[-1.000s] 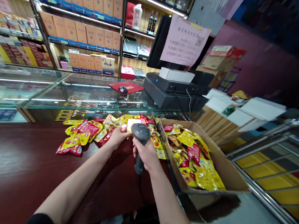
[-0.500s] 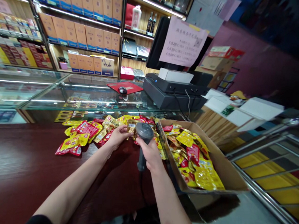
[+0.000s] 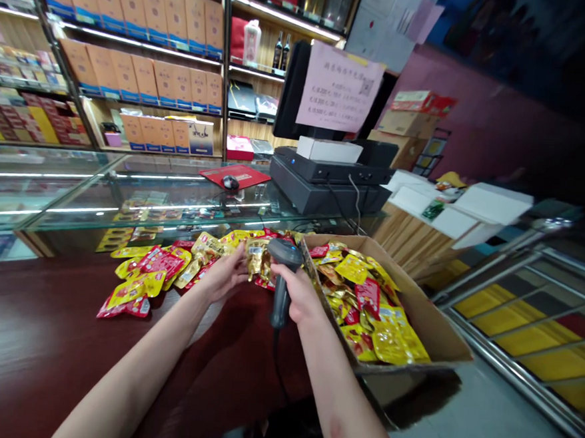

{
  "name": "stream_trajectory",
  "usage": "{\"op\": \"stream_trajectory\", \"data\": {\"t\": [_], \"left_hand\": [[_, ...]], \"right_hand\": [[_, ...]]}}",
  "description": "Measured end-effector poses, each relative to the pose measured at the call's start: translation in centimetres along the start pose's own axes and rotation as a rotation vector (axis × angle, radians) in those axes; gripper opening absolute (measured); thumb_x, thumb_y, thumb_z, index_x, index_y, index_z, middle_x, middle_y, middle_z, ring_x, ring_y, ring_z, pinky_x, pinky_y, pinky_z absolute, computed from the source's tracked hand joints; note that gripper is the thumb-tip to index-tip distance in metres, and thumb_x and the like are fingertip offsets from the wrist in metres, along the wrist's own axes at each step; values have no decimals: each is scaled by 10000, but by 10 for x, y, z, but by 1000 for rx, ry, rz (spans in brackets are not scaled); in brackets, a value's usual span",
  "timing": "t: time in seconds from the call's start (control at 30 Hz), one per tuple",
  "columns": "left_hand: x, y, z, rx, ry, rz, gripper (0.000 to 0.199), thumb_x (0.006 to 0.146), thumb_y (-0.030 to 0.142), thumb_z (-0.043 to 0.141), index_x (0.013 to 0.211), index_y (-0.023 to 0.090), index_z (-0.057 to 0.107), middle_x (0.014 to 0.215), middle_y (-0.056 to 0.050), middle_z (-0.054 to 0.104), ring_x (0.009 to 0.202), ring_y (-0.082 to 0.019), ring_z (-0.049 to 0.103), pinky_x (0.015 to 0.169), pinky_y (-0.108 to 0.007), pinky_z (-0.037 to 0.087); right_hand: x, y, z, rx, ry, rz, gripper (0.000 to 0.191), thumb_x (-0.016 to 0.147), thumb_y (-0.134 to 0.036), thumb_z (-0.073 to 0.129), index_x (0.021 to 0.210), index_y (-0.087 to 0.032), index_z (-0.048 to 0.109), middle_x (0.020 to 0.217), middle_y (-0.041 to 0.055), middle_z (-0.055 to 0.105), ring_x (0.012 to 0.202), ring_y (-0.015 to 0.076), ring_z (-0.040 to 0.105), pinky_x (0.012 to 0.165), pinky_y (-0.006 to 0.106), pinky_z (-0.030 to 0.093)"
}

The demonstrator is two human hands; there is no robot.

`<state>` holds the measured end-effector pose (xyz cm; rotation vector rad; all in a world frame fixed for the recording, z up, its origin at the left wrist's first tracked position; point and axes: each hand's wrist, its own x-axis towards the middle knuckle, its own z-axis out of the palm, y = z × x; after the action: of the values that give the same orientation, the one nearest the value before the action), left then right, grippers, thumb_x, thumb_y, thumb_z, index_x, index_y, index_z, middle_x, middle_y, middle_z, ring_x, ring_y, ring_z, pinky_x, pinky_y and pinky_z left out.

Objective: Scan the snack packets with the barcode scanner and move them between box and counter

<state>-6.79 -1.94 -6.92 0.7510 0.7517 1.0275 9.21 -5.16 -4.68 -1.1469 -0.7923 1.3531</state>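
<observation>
My right hand [image 3: 295,289] is wrapped round the handle of a dark barcode scanner [image 3: 281,301], whose cable hangs down toward me. Left of it, my left hand [image 3: 226,274] has its fingers spread beside a gold packet [image 3: 256,258]; whether the fingertips touch the packet is unclear. Yellow, red and gold snack packets [image 3: 159,263] lie in a loose row along the far side of the dark red counter [image 3: 171,384]. On the right, an open cardboard box [image 3: 444,336] holds many similar packets [image 3: 367,294].
Behind the packets is a glass display counter [image 3: 124,187] with a mouse [image 3: 230,182] on a red mat [image 3: 255,177]. A monitor [image 3: 290,89] and a black cash drawer [image 3: 314,190] stand there. A metal railing [image 3: 495,326] runs along the right.
My left hand has loosened from the packets, with its fingers wider apart. The scanner stays in my right hand. The whole view has shifted slightly.
</observation>
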Motion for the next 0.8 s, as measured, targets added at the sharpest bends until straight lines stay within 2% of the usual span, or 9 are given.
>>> {"op": "stream_trajectory", "data": {"t": [0.07, 0.17, 0.33, 0.5, 0.6, 0.7, 0.8], "left_hand": [[-6, 15, 12, -50, -68, -95, 516, 833, 586, 478, 967, 113, 636, 903, -122, 686, 828, -196, 647, 790, -312, 500], [-3, 35, 37, -54, -176, -173, 662, 861, 631, 339, 1124, 73, 582, 1040, -176, 666, 976, -248, 629, 899, -377, 459], [33, 50, 104, 19, -263, -217, 831, 825, 714, 226, 1239, 53, 512, 1182, -217, 607, 1094, -292, 581, 953, -427, 421], [79, 36, 183, 86, -370, -259, 952, 781, 766, 170, 1311, 25, 444, 1237, -248, 566, 1136, -314, 554, 976, -446, 396], [98, 16, 218, 105, -400, -248, 1044, 736, 809, 167, 1411, 24, 299, 1330, -261, 484, 1207, -319, 501, 997, -441, 375], [108, -2, 232, 162, -308, -242, 1079, 722, 820, 185, 1469, 44, 129, 1439, -256, 344, 1296, -313, 406, 1014, -425, 359], [107, -6, 222, 183, -246, -252, 1065, 730, 812, 198, 1475, 54, 122, 1478, -242, 277, 1343, -309, 331, 1020, -406, 355]], "right_hand": [[0, -15, -7, 54, -28, 43, 230, 582, -221, 737, 805, -175, 699, 757, -5, 683, 689, 120, 591, 686, 236, 463], [-1, -43, -22, 138, -67, 95, 210, 598, -194, 728, 800, -164, 682, 647, -12, 638, 587, 108, 556, 649, 248, 483], [0, -95, -61, 199, -87, 54, 116, 659, -177, 690, 768, -157, 656, 588, -14, 602, 542, 105, 548, 598, 234, 487], [-5, -140, -116, 246, 74, -62, 135, 664, -152, 673, 799, -148, 657, 656, 3, 633, 551, 98, 555, 568, 215, 478], [-11, -156, -146, 274, 167, -91, 164, 662, -155, 662, 825, -147, 650, 687, 9, 644, 552, 96, 552, 538, 207, 469], [-15, -160, -163, 313, 234, -104, 152, 660, -138, 622, 810, -151, 642, 673, 4, 637, 558, 98, 558, 523, 204, 465], [-14, -155, -164, 343, 252, -109, 160, 638, -114, 601, 788, -151, 643, 692, 2, 643, 580, 99, 570, 542, 203, 477]]}}
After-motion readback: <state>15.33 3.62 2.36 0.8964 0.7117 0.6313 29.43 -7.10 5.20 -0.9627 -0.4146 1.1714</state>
